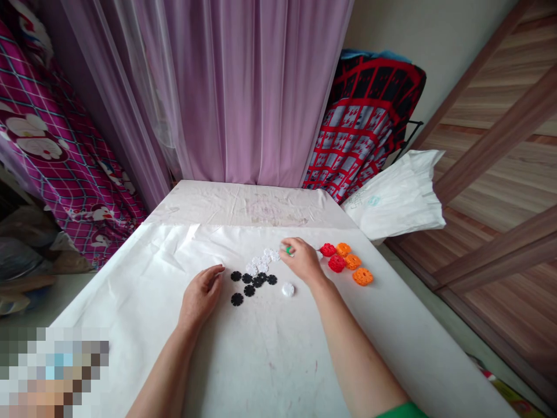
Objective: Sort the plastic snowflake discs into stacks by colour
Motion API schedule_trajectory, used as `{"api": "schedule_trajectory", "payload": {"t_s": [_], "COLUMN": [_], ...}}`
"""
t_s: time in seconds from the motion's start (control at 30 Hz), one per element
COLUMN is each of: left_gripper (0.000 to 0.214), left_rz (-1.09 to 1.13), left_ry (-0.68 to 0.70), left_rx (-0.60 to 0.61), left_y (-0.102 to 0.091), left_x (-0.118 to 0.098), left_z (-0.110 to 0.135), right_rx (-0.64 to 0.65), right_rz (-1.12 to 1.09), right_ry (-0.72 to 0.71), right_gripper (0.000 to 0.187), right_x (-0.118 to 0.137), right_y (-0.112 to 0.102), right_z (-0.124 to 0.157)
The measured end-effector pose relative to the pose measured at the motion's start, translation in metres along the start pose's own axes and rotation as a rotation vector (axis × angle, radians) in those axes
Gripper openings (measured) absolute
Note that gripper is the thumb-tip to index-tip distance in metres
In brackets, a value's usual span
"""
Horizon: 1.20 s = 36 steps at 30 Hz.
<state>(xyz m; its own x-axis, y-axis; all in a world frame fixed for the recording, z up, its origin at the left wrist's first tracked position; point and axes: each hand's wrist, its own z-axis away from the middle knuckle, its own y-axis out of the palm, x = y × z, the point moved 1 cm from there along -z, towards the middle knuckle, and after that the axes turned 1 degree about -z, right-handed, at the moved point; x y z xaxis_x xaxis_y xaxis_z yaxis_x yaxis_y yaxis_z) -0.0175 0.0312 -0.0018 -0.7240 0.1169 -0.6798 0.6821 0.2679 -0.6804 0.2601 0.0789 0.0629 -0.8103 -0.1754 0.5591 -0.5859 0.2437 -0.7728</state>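
Observation:
My right hand [301, 259] is over the far side of a cluster of white flower-shaped plastic discs [263, 261], its fingers drawn together in a pinch. A small green spot shows at its fingers; whether it is a ring or a piece is unclear, and what the fingertips hold cannot be made out. My left hand [201, 295] rests on the cloth, fingers loosely bent with a gap by the thumb, nothing visible in it. Just right of it lie several black notched discs [249, 291]. Nearer to me sits a round white stack of discs [288, 289].
Beyond my right wrist are red disc stacks [336, 263] and orange disc stacks [362, 277]. A white cloth [261, 360] covers the table. A white bag [398, 194] stands at the table's right edge, below a red-and-black patterned cover [357, 128]. Purple curtains [248, 93] hang behind.

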Motion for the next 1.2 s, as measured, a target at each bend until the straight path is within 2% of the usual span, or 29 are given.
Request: {"api": "schedule_trajectory", "payload": {"t_s": [0.07,0.13,0.27,0.37,0.7,0.93,1.2], "left_gripper": [0.034,0.034,0.036,0.037,0.039,0.039,0.033], "left_rz": [-0.015,-0.026,-0.049,-0.062,-0.076,-0.087,-0.082], "left_ry": [0.008,0.013,0.013,0.021,0.006,-0.008,0.018], "left_rx": [0.001,0.002,0.004,0.012,0.039,0.045,0.041], "left_y": [0.000,-0.001,-0.002,-0.003,-0.006,-0.008,-0.008], "left_x": [-0.001,-0.001,-0.001,-0.001,-0.005,-0.007,-0.007], "left_z": [0.000,0.000,-0.001,-0.001,-0.002,-0.002,-0.001], "right_rx": [-0.159,-0.229,-0.127,-0.075,-0.041,-0.003,0.049], "right_rz": [-0.086,-0.117,-0.085,-0.060,-0.062,-0.021,0.024], "right_ry": [0.092,0.102,-0.082,-0.153,-0.165,-0.146,-0.119], "right_gripper": [0.023,0.024,0.020,0.017,0.015,0.017,0.031], "right_x": [-0.029,-0.046,-0.050,-0.045,-0.047,-0.045,-0.043], "right_y": [-0.017,-0.022,-0.006,0.005,0.018,0.019,0.018], "right_z": [0.014,0.033,0.074,0.090,0.092,0.093,0.093]}}
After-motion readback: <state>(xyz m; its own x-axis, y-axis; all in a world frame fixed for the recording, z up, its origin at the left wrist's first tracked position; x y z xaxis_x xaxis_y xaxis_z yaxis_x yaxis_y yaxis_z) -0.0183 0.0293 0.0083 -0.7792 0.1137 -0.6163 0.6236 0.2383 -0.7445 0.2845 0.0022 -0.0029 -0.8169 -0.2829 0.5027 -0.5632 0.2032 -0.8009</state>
